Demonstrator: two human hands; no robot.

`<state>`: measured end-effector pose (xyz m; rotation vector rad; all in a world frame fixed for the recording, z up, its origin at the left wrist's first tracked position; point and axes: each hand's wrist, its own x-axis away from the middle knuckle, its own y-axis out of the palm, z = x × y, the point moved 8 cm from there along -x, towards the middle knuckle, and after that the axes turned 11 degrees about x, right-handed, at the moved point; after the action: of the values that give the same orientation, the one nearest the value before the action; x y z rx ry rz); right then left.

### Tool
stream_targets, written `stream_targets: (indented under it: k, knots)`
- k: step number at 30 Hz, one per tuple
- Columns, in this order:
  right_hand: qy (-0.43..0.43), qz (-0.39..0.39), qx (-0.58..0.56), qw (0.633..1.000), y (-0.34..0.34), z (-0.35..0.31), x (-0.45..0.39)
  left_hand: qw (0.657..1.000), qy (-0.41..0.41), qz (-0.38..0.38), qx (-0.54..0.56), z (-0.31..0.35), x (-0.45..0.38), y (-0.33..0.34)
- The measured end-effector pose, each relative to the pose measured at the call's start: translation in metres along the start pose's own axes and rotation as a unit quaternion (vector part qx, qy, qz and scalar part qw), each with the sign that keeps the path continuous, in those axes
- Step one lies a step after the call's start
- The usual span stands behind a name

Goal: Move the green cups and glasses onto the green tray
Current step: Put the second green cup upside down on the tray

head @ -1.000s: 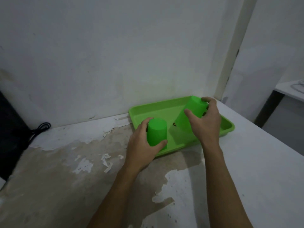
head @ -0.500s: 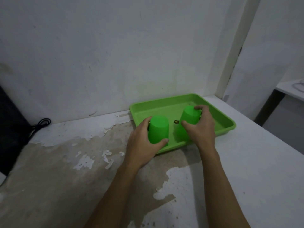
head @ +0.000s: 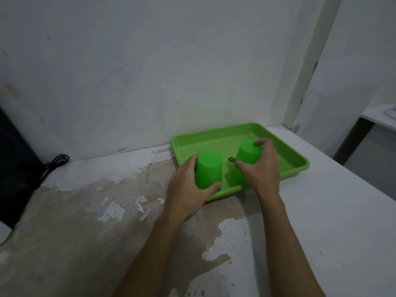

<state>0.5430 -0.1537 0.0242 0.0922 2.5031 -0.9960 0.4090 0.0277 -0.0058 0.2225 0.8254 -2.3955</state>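
Note:
A green tray (head: 296, 159) lies on the table against the wall. Two green cups stand upside down inside it. My left hand (head: 188, 189) wraps around the left cup (head: 209, 170) at the tray's near-left corner. My right hand (head: 262, 168) grips the right cup (head: 248, 154) near the tray's middle; its lower part is hidden behind my fingers. A small dark sticker (head: 231, 159) shows on the tray floor between the cups.
The white table (head: 321, 221) has large patches of peeled paint on its left half. A black object (head: 15, 174) and a black cable (head: 56, 162) sit at the far left by the wall. The table's right edge drops off beyond the tray.
My right hand has lowered its cup from a tilted, raised position down onto the tray floor. My left hand stays on its cup at the near-left corner.

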Motion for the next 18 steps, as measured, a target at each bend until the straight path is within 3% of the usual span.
stream_targets:
  k: [9,14,18]
  knots:
    - [0.012,0.039,0.026,0.999,-0.014,-0.014,-0.002,0.999,0.0,-0.024,0.042,-0.001,-0.001,0.0]
    - [-0.037,0.081,-0.046,0.995,-0.029,-0.057,0.001,0.985,-0.028,-0.065,0.156,0.0,-0.008,-0.023]
    - [-0.108,0.08,-0.137,0.981,-0.034,-0.103,0.014,0.985,-0.024,-0.017,0.167,0.006,-0.005,-0.067]
